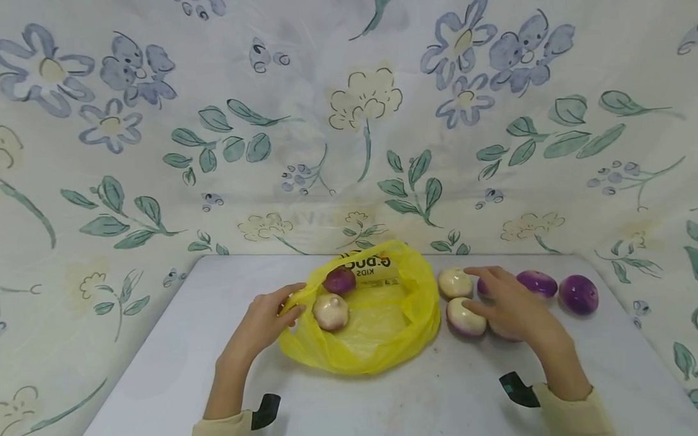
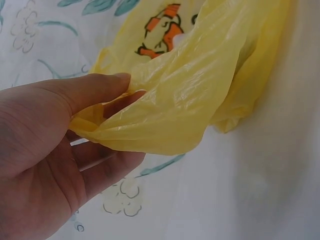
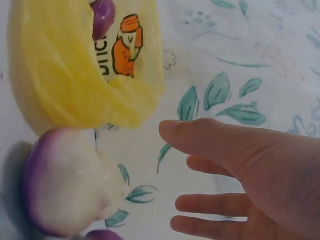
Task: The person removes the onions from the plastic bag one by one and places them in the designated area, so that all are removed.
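Observation:
A yellow plastic bag (image 1: 383, 361) lies with its mouth spread toward me. Inside it are a white turnip (image 1: 331, 311) and a glossy purple vegetable (image 1: 339, 280). My left hand (image 1: 267, 317) pinches the bag's left rim between thumb and fingers; the left wrist view shows the thin film (image 2: 165, 115) drawn across the fingers. Right of the bag, my right hand (image 1: 510, 302) hovers with spread fingers over two white-and-purple turnips (image 1: 466, 318), holding nothing. In the right wrist view a turnip (image 3: 70, 182) sits apart from the thumb tip. The hand partly covers other vegetables.
More purple vegetables (image 1: 579, 294) stand at the right of the white table (image 1: 175, 352). A flower-patterned cloth (image 1: 324, 167) rises behind the table's back edge. The bag bears printed letters and an orange cartoon figure (image 3: 127, 47).

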`<state>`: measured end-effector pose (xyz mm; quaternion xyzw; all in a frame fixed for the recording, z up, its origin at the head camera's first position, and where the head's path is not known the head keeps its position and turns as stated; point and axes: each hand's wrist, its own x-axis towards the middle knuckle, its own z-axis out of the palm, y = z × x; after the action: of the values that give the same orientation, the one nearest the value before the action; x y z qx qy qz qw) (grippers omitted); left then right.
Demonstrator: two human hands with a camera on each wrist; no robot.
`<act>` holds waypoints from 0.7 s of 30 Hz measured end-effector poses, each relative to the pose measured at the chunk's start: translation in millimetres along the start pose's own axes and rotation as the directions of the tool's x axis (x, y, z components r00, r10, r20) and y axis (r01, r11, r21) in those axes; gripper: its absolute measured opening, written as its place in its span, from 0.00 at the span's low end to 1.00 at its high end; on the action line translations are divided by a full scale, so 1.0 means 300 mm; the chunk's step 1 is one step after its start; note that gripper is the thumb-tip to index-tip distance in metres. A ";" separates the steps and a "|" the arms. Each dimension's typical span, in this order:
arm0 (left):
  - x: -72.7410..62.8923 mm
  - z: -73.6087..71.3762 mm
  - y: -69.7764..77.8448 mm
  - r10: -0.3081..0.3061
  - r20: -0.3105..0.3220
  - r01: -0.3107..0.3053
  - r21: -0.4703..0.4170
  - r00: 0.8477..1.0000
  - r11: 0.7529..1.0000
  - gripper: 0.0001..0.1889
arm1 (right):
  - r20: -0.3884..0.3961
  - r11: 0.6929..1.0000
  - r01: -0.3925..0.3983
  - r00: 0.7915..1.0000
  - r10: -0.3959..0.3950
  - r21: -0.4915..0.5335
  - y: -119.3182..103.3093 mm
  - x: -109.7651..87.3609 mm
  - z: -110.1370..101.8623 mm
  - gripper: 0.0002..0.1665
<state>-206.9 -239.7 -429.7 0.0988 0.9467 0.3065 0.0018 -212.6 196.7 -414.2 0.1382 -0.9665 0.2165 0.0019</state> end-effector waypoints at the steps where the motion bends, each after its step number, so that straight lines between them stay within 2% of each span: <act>1: 0.000 0.001 -0.002 0.005 -0.001 -0.005 0.002 1.000 1.000 0.25 | 0.006 1.000 -0.008 1.000 0.008 0.000 -0.010 0.004 0.000 0.37; 10: 0.002 0.003 -0.002 0.005 -0.008 -0.005 0.001 1.000 1.000 0.24 | 0.040 1.000 0.021 0.999 -0.022 0.022 -0.104 0.053 0.005 0.39; 17: 0.000 -0.001 0.006 0.019 -0.012 -0.019 -0.006 1.000 1.000 0.24 | 0.063 0.996 0.084 0.994 -0.085 0.023 -0.174 0.091 0.030 0.37; 21: -0.005 -0.003 0.010 0.012 -0.008 -0.013 -0.019 1.000 1.000 0.24 | 0.089 0.997 0.071 0.993 -0.073 0.023 -0.206 0.097 0.049 0.36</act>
<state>-205.1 -238.1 -427.3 0.1034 0.9432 0.3157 -0.0029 -223.3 129.2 -399.7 0.1824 -0.9578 0.2195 -0.0350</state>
